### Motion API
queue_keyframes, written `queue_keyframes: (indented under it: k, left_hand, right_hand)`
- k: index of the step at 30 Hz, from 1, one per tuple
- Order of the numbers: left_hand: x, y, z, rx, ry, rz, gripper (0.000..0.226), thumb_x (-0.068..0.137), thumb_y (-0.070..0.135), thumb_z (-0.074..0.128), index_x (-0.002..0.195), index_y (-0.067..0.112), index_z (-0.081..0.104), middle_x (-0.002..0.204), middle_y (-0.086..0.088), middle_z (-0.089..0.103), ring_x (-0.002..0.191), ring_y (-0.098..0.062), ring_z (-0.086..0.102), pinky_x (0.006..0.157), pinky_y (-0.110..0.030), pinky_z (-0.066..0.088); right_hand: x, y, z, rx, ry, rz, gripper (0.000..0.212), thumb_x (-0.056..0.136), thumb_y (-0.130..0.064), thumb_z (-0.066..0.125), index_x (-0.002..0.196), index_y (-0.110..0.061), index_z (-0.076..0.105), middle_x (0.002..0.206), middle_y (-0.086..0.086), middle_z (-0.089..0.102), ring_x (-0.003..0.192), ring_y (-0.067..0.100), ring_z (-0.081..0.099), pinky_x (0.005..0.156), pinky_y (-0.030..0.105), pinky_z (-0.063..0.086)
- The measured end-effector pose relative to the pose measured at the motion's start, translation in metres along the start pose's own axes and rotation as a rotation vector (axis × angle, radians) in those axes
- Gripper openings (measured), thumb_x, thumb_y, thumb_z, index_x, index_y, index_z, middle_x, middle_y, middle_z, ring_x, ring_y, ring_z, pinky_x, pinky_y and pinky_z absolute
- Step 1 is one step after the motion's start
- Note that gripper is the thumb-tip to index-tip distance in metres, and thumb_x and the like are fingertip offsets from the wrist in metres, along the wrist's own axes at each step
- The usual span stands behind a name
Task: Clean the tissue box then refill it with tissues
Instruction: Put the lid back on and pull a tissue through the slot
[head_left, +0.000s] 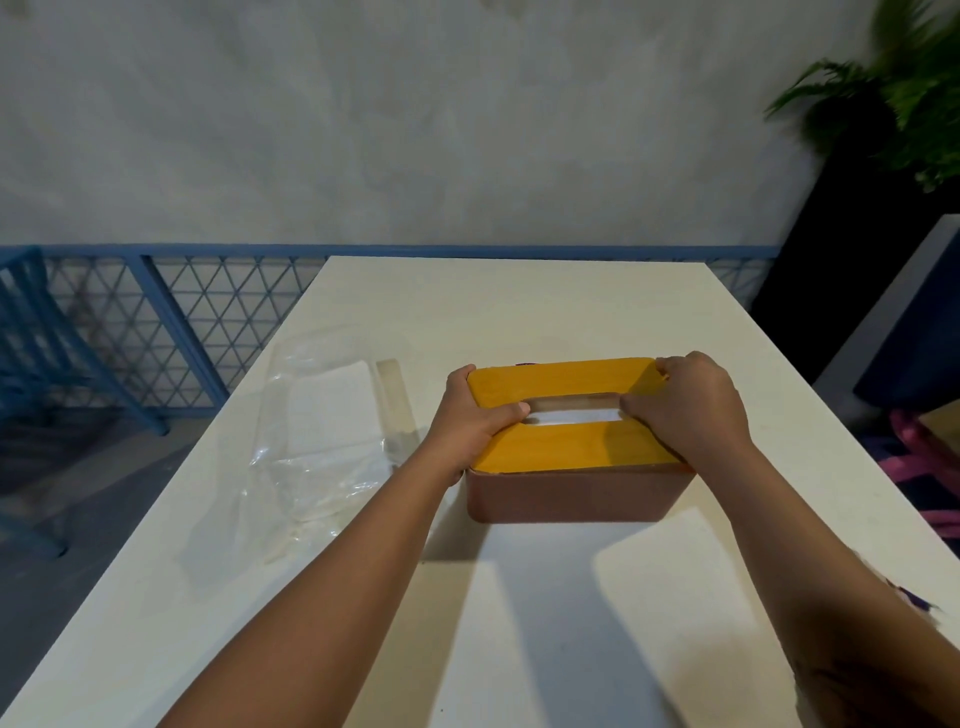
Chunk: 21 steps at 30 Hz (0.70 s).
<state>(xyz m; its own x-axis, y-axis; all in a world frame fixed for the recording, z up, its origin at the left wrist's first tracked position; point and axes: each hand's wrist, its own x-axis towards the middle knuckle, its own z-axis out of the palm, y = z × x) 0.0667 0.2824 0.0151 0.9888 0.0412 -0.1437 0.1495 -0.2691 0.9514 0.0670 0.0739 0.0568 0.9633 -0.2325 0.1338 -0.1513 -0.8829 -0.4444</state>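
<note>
A brown tissue box (571, 496) stands in the middle of the white table (519, 312), with its yellow wooden lid (571, 447) lying on top. White tissue (569, 415) shows through the slot in the lid. My left hand (470, 415) grips the lid's left end, thumb at the slot's left end. My right hand (688, 402) grips the lid's right end, thumb at the slot's right end. A clear plastic tissue wrapper (322, 431) holding white tissues lies to the left of the box.
A white sheet (670, 566) lies flat on the table in front of the box, to the right. A blue lattice railing (171, 306) and a blue chair (36, 353) stand to the left. A dark planter with a fern (883, 130) is at the far right.
</note>
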Motion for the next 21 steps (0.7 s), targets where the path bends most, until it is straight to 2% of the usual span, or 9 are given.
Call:
queue_keyframes:
  k: [2,3,6,11,14,17,21]
  left_hand:
    - [0.001,0.001,0.0,0.019,0.0,-0.009,0.081,0.08,0.031,0.071,0.143,0.021,0.021,0.137,-0.005,0.041,0.114,-0.022,0.047,0.089,-0.034,0.045]
    - [0.001,0.001,0.0,0.031,-0.001,-0.011,0.081,0.08,0.031,0.071,0.142,0.021,0.021,0.137,-0.005,0.041,0.113,-0.022,0.047,0.089,-0.034,0.045]
    - [0.002,0.002,-0.001,0.065,-0.003,-0.006,0.079,0.081,0.03,0.07,0.142,0.021,0.022,0.136,-0.005,0.041,0.108,-0.019,0.046,0.086,-0.032,0.044]
    - [0.003,0.003,-0.002,0.077,0.003,-0.009,0.079,0.08,0.03,0.071,0.142,0.02,0.024,0.136,-0.006,0.043,0.107,-0.02,0.046,0.085,-0.032,0.043]
    - [0.004,0.004,-0.002,0.092,0.01,-0.004,0.079,0.08,0.03,0.072,0.142,0.019,0.024,0.135,-0.006,0.043,0.105,-0.018,0.046,0.084,-0.031,0.042]
    - [0.004,0.005,-0.001,0.123,0.028,-0.002,0.079,0.079,0.03,0.072,0.142,0.019,0.025,0.135,-0.006,0.043,0.111,-0.023,0.047,0.086,-0.032,0.043]
    - [0.004,0.006,0.0,0.162,0.037,0.0,0.078,0.079,0.03,0.072,0.142,0.017,0.026,0.135,-0.007,0.044,0.116,-0.025,0.047,0.087,-0.032,0.042]
  right_hand:
    - [-0.001,0.001,0.001,-0.104,0.002,-0.04,0.031,0.079,-0.036,0.065,0.091,-0.007,0.065,0.086,0.007,0.05,0.096,0.028,0.05,0.069,0.032,0.035]
    - [-0.002,0.001,0.001,-0.179,-0.003,-0.062,0.032,0.082,-0.04,0.061,0.087,-0.008,0.065,0.086,0.007,0.052,0.1,0.029,0.049,0.073,0.034,0.036]
    - [-0.003,0.0,0.003,-0.349,0.006,-0.101,0.043,0.091,-0.048,0.045,0.094,-0.011,0.067,0.095,0.007,0.06,0.105,0.027,0.046,0.081,0.038,0.036]
    - [-0.011,0.001,0.012,-0.478,0.089,-0.143,0.045,0.095,-0.047,0.036,0.095,-0.015,0.067,0.087,0.003,0.064,0.104,0.024,0.047,0.083,0.038,0.033]
    - [-0.018,0.001,0.018,-0.48,0.143,-0.118,0.043,0.096,-0.044,0.036,0.1,-0.013,0.064,0.092,0.007,0.065,0.105,0.028,0.047,0.083,0.039,0.032]
    - [-0.022,0.002,0.023,-0.458,0.16,-0.073,0.041,0.096,-0.043,0.037,0.109,-0.013,0.06,0.105,0.011,0.06,0.108,0.031,0.046,0.084,0.041,0.033]
    - [-0.022,0.002,0.026,-0.419,0.153,-0.058,0.038,0.097,-0.038,0.036,0.113,-0.009,0.054,0.111,0.012,0.054,0.107,0.032,0.046,0.086,0.044,0.034]
